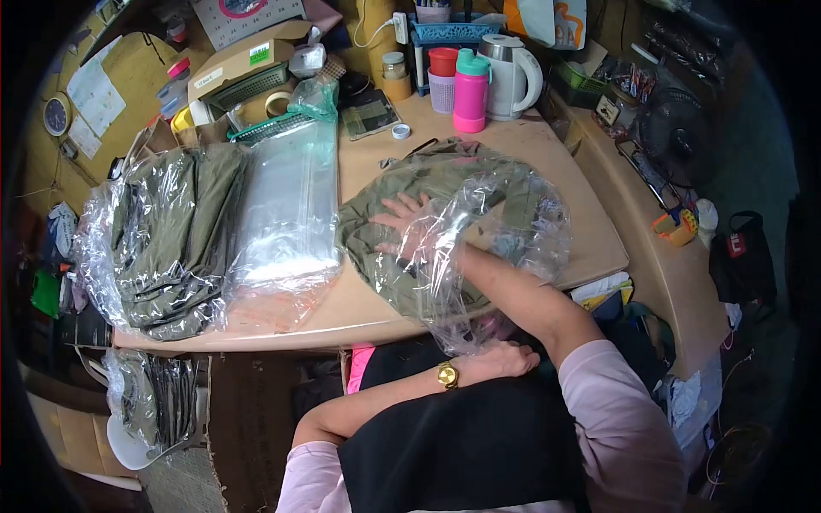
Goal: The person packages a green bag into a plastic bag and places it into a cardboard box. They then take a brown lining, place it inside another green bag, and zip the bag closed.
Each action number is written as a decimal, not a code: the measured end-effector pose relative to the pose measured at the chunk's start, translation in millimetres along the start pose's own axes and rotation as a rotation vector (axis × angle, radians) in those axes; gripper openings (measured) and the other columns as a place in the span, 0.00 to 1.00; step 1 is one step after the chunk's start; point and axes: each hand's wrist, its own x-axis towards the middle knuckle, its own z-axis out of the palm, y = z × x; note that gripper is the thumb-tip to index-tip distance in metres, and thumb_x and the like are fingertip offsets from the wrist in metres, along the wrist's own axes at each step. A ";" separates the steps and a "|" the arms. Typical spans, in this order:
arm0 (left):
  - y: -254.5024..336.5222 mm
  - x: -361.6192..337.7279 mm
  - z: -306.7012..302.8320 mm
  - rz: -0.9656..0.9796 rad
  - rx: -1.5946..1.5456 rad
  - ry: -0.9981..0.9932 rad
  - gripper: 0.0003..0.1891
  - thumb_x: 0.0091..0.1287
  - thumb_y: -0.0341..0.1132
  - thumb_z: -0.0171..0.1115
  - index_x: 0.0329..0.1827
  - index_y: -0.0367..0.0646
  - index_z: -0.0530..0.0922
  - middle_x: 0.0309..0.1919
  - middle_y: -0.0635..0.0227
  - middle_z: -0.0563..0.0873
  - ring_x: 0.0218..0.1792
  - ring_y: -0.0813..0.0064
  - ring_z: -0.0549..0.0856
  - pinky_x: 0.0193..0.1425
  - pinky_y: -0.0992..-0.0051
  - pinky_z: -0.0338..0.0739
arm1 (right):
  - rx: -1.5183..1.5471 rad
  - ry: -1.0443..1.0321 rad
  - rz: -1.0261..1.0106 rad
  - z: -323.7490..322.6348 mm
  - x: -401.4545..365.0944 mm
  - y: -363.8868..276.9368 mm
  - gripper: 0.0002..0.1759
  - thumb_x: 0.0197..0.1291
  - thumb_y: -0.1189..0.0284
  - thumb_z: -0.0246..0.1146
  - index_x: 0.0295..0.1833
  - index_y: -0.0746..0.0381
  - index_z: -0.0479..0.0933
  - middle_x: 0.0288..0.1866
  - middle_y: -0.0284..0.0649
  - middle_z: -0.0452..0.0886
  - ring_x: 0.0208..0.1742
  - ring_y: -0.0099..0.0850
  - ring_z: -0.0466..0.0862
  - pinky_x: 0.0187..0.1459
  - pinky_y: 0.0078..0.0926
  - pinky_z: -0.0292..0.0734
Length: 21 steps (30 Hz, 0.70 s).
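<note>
The olive garment [445,184] lies bunched in the middle of the tan surface [547,145], mostly swallowed by a clear plastic bag [513,231] whose mouth faces the person. The right hand [402,227] is inside that bag, palm down on the cloth, fingers spread wide and flat. The plastic crinkles over the forearm. Down at the near edge of the surface, the left hand [505,359], with a gold watch [446,374] on its wrist, has its fingers curled shut on the loose rim of the bag, where the film hangs over the edge.

Just left of the garment sits a flat stack of empty clear bags [286,205], and beyond that, at the far left end, a heap of bagged olive garments [162,239], shiny with wrap. At the back, well apart from the hands, a pink bottle [470,90] stands upright just beside a white kettle [511,77], and a small tape roll [400,131] lies flat near them
</note>
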 end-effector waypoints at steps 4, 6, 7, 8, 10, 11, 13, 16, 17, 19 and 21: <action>-26.5 -19.2 22.6 0.348 -0.230 0.135 0.14 0.73 0.35 0.50 0.55 0.41 0.76 0.63 0.54 0.73 0.66 0.51 0.75 0.69 0.58 0.71 | 0.056 -0.042 0.018 -17.3 -2.9 -6.6 0.37 0.63 0.38 0.58 0.72 0.43 0.70 0.80 0.49 0.60 0.81 0.53 0.54 0.76 0.69 0.41; -59.8 -22.3 61.9 0.466 -0.507 0.035 0.21 0.76 0.39 0.48 0.69 0.44 0.73 0.79 0.56 0.59 0.79 0.56 0.59 0.81 0.57 0.54 | 0.047 -0.048 0.017 -20.5 -4.7 -9.0 0.37 0.63 0.38 0.58 0.72 0.44 0.70 0.80 0.49 0.60 0.81 0.54 0.54 0.76 0.68 0.42; -51.0 -30.4 44.0 0.378 -0.340 0.002 0.21 0.76 0.39 0.48 0.69 0.45 0.74 0.79 0.56 0.60 0.79 0.55 0.59 0.81 0.57 0.54 | 0.034 -0.049 0.011 -20.8 -3.6 -8.0 0.37 0.63 0.38 0.58 0.72 0.44 0.70 0.79 0.49 0.61 0.81 0.54 0.55 0.76 0.68 0.43; -41.6 -36.5 25.0 0.290 -0.172 -0.032 0.21 0.76 0.39 0.49 0.68 0.46 0.75 0.79 0.57 0.61 0.79 0.55 0.59 0.81 0.58 0.54 | 0.032 -0.046 0.012 -20.7 -2.5 -7.5 0.37 0.63 0.38 0.58 0.72 0.44 0.70 0.79 0.49 0.61 0.81 0.54 0.55 0.76 0.68 0.43; -75.5 -25.4 51.1 0.412 -0.325 -0.061 0.20 0.74 0.37 0.50 0.67 0.47 0.77 0.78 0.56 0.62 0.79 0.55 0.60 0.81 0.58 0.54 | 0.015 0.003 0.000 -10.9 -3.3 -4.8 0.36 0.63 0.39 0.59 0.72 0.44 0.70 0.79 0.49 0.61 0.80 0.55 0.56 0.75 0.68 0.45; -87.2 -20.8 60.6 0.532 -0.477 -0.083 0.20 0.73 0.36 0.52 0.66 0.48 0.78 0.77 0.56 0.64 0.79 0.54 0.61 0.81 0.58 0.54 | 0.023 -0.006 -0.004 -8.7 -1.9 -3.2 0.36 0.63 0.39 0.59 0.72 0.43 0.70 0.79 0.49 0.62 0.80 0.55 0.57 0.75 0.67 0.46; -69.7 -43.2 25.0 0.408 -0.459 -0.077 0.19 0.71 0.35 0.54 0.64 0.47 0.80 0.76 0.56 0.67 0.78 0.53 0.62 0.80 0.58 0.55 | 0.013 0.017 -0.022 -1.9 -1.8 0.4 0.36 0.63 0.39 0.59 0.72 0.43 0.70 0.79 0.49 0.61 0.80 0.55 0.57 0.75 0.67 0.46; -27.0 -64.7 -18.0 0.384 -0.338 0.171 0.15 0.69 0.32 0.56 0.55 0.39 0.82 0.67 0.55 0.76 0.70 0.54 0.72 0.74 0.60 0.64 | 0.031 0.022 -0.030 3.3 0.8 1.5 0.36 0.63 0.39 0.59 0.72 0.43 0.70 0.79 0.49 0.61 0.80 0.55 0.56 0.75 0.68 0.44; -20.0 -67.2 -23.1 0.184 -0.499 0.076 0.13 0.69 0.32 0.55 0.51 0.36 0.82 0.63 0.55 0.77 0.66 0.54 0.75 0.70 0.61 0.67 | 0.034 0.031 -0.029 4.5 0.9 1.2 0.36 0.63 0.39 0.59 0.72 0.43 0.70 0.79 0.49 0.61 0.80 0.55 0.56 0.75 0.69 0.44; -21.1 -72.2 -24.3 0.137 -0.421 -0.068 0.11 0.68 0.32 0.54 0.44 0.31 0.80 0.51 0.55 0.79 0.54 0.55 0.79 0.60 0.63 0.72 | 0.039 0.041 -0.023 7.0 2.3 4.4 0.36 0.62 0.39 0.59 0.72 0.43 0.70 0.79 0.49 0.61 0.81 0.55 0.55 0.75 0.70 0.43; -24.3 -75.0 -13.8 0.156 -0.480 -0.030 0.12 0.68 0.32 0.54 0.44 0.31 0.80 0.51 0.54 0.79 0.55 0.54 0.79 0.61 0.64 0.73 | 0.067 0.054 0.002 11.7 2.5 5.7 0.36 0.62 0.39 0.59 0.72 0.42 0.71 0.79 0.48 0.61 0.80 0.56 0.55 0.75 0.70 0.43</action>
